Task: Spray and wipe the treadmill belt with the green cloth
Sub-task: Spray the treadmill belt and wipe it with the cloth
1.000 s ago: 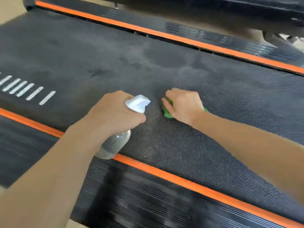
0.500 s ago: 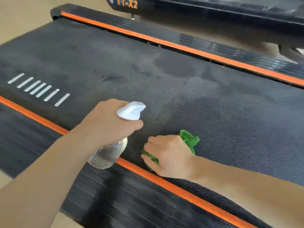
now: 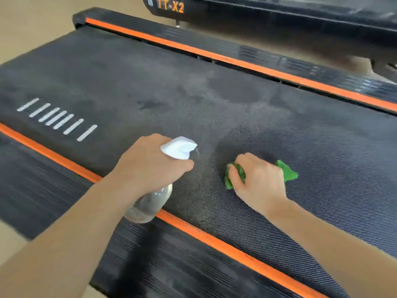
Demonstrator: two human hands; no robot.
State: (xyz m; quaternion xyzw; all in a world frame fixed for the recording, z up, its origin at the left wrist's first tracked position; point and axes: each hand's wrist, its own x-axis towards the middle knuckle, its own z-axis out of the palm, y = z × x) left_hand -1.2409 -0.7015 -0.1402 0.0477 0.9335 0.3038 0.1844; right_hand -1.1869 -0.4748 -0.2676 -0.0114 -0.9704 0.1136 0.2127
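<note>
The black textured treadmill belt [image 3: 214, 100] fills most of the view, with dull grey damp patches across its middle. My left hand [image 3: 148, 166] grips a clear spray bottle [image 3: 150, 203] with a white nozzle [image 3: 179, 147]; the nozzle faces right over the belt. My right hand [image 3: 257, 179] presses a bunched green cloth [image 3: 287, 172] onto the belt just right of the bottle, its fingers curled over the cloth. Green corners show on both sides of the hand; the rest of the cloth is hidden beneath it.
Orange strips [image 3: 225, 239] border the belt on the near and far sides, with ribbed black side rails [image 3: 171, 265] outside them. White dash marks [image 3: 58, 119] lie on the belt at left. A second black machine marked TT-X2 [image 3: 171, 6] stands beyond. Tan floor [image 3: 32, 22] lies at upper left.
My right hand slid the green cloth from mid-belt toward the near orange strip, then back away from it and rightward. My left hand kept holding the bottle in much the same place.
</note>
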